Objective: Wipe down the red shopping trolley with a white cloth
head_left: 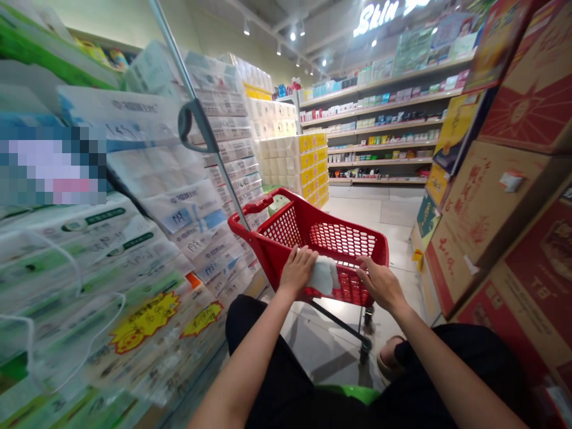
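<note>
Resting on the near side of the red shopping cart (268, 253), the person's left hand (299, 273) lies over the left edge of a pale sheet (323, 276); whether cloth or paper, I cannot tell. Its fingers are extended and mostly together; from where I stand, I cannot tell whether they are clamped on anything. The sheet sits against the middle of the cart's near side, below its upper edge. The right hand (379, 283) is at the cart's near right corner, fingers apart and slightly bent; contact there cannot be confirmed. The cart stands upright on the pale floor (366, 208). A grey pole (227, 179) slants past its handle (260, 204) at the left end. Wrapped packs (196, 232) are stacked to the person's left, cardboard cartons (487, 205) to the right. Stocked shelves (379, 128) stand beyond.
</note>
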A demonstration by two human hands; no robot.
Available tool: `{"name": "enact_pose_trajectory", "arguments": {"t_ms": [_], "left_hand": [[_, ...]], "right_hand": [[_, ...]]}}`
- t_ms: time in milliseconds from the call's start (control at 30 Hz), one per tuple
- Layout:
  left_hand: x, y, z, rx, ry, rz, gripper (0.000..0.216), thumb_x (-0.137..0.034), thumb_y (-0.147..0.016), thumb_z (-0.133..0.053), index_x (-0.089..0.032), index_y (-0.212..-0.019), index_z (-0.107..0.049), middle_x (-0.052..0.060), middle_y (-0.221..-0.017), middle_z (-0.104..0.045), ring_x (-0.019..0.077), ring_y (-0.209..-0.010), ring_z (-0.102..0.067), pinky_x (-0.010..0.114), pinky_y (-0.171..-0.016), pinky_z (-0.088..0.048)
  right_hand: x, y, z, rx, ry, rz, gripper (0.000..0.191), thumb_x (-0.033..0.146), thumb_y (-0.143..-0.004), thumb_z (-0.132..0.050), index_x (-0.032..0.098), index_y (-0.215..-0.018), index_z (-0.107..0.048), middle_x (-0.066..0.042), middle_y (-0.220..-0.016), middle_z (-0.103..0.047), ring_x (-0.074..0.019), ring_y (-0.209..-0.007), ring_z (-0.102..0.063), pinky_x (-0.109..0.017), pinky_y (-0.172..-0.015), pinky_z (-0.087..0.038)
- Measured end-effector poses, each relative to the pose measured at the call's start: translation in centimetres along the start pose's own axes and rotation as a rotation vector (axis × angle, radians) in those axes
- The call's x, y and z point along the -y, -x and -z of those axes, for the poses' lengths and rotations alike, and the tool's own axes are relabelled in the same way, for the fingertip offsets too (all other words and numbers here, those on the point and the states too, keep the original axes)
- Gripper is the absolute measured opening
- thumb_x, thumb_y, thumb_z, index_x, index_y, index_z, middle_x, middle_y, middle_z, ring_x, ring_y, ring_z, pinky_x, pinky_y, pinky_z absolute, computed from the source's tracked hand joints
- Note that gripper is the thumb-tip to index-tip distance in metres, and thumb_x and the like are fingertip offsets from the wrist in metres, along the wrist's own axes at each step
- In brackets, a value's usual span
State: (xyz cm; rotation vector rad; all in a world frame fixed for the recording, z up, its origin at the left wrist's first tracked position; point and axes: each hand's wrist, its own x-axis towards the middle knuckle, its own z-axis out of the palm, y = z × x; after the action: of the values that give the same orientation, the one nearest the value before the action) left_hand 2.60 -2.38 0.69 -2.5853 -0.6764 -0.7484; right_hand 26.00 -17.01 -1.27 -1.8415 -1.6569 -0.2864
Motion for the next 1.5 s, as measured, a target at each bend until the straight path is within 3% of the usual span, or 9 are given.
{"name": "enact_pose_trajectory", "arguments": {"t_ms": [100,267,633,833,933,1000,1100,1233,1500], "left_hand": [[0.3,0.3,0.1,-0.024,0.014,0.088,0.035,-0.022,-0.094,-0.041,-0.022,-0.128,-0.048,0.005,-0.127,-0.055,0.0225,-0.137,-0.034,0.048,-0.121,-0.017],[-2.0,0.3,-0.7,-0.078,0.063,0.235,0.032,-0.023,-0.09,-0.044,-0.021,-0.121,-0.05,0.006,-0.132,-0.051,0.0258,-0.143,-0.023,0.056,-0.12,-0.01],[-1.9,-1.2,-1.4,-0.109,0.118,0.227,0.024,-0.019,-0.086,-0.047,-0.018,-0.109,-0.053,0.008,-0.126,-0.053,0.0246,-0.143,-0.023,0.051,-0.121,-0.015],[-7.6,-1.4,-1.8,-0.079,0.217,0.079,0.029,-0.025,-0.09,-0.047,-0.019,-0.117,-0.052,0.007,-0.123,-0.054,0.0234,-0.142,-0.025,0.05,-0.121,-0.017],[-9.6,-0.8,-1.6,-0.049,0.285,0.03,0.038,-0.028,-0.091,-0.045,-0.019,-0.129,-0.047,0.008,-0.131,-0.05,0.023,-0.143,-0.022,0.05,-0.121,-0.016],[-9.3,-0.5,-1.2,-0.013,0.324,0.001,0.035,-0.027,-0.091,-0.045,-0.019,-0.124,-0.051,0.007,-0.128,-0.052,0.0222,-0.142,-0.023,0.05,-0.121,-0.014],[-7.1,-0.2,-0.7,0.039,0.349,-0.057,0.025,-0.023,-0.089,-0.045,-0.02,-0.11,-0.058,0.006,-0.122,-0.056,0.0202,-0.141,-0.025,0.048,-0.121,-0.013],[-4.5,-0.4,-0.9,0.051,0.313,-0.061,0.024,-0.021,-0.089,-0.043,-0.021,-0.106,-0.06,0.004,-0.124,-0.055,0.0184,-0.141,-0.025,0.045,-0.121,-0.018],[-4.4,0.6,-1.7,-0.07,0.24,0.212,0.022,-0.018,-0.092,-0.038,-0.017,-0.107,-0.054,0.008,-0.129,-0.052,0.0224,-0.14,-0.028,0.048,-0.118,-0.027]], "right_hand": [[0.8,0.1,-0.1,-0.003,0.0,-0.014,0.04,0.049,-0.097,-0.031,0.024,-0.122,-0.05,-0.003,-0.094,-0.069,-0.0196,-0.075,-0.062,-0.033,-0.07,-0.041],[2.5,0.9,-0.4,-0.033,-0.044,-0.04,0.042,0.048,-0.097,-0.03,0.025,-0.129,-0.045,-0.002,-0.099,-0.069,-0.0198,-0.081,-0.064,-0.034,-0.074,-0.041],[4.4,1.1,-0.9,-0.083,-0.079,-0.105,0.047,0.048,-0.097,-0.03,0.026,-0.138,-0.039,-0.005,-0.117,-0.065,-0.0221,-0.1,-0.062,-0.035,-0.077,-0.042],[5.6,0.5,-2.1,-0.12,-0.192,-0.061,0.058,0.051,-0.096,-0.029,0.024,-0.147,-0.024,-0.009,-0.134,-0.054,-0.0225,-0.108,-0.058,-0.041,-0.092,-0.041],[5.0,0.0,-1.8,-0.078,-0.292,-0.002,0.053,0.047,-0.098,-0.022,0.025,-0.146,-0.027,-0.009,-0.137,-0.051,-0.0211,-0.114,-0.055,-0.039,-0.094,-0.042],[3.3,-0.5,-1.0,-0.032,-0.267,0.032,0.048,0.043,-0.099,-0.019,0.026,-0.137,-0.042,-0.007,-0.129,-0.057,-0.0205,-0.114,-0.054,-0.039,-0.095,-0.041],[-0.9,-1.3,0.2,0.014,-0.031,0.059,0.043,0.044,-0.098,-0.026,0.027,-0.105,-0.064,-0.005,-0.107,-0.067,-0.0225,-0.109,-0.054,-0.043,-0.099,-0.035],[-4.6,-1.4,0.4,0.065,0.141,0.122,0.04,0.041,-0.097,-0.027,0.026,-0.085,-0.061,-0.003,-0.092,-0.065,-0.0199,-0.099,-0.054,-0.044,-0.103,-0.03],[0.2,-1.2,-2.0,-0.018,0.233,0.092,0.036,0.044,-0.097,-0.028,0.024,-0.082,-0.054,-0.005,-0.086,-0.057,-0.0225,-0.093,-0.047,-0.044,-0.101,-0.028]]}}
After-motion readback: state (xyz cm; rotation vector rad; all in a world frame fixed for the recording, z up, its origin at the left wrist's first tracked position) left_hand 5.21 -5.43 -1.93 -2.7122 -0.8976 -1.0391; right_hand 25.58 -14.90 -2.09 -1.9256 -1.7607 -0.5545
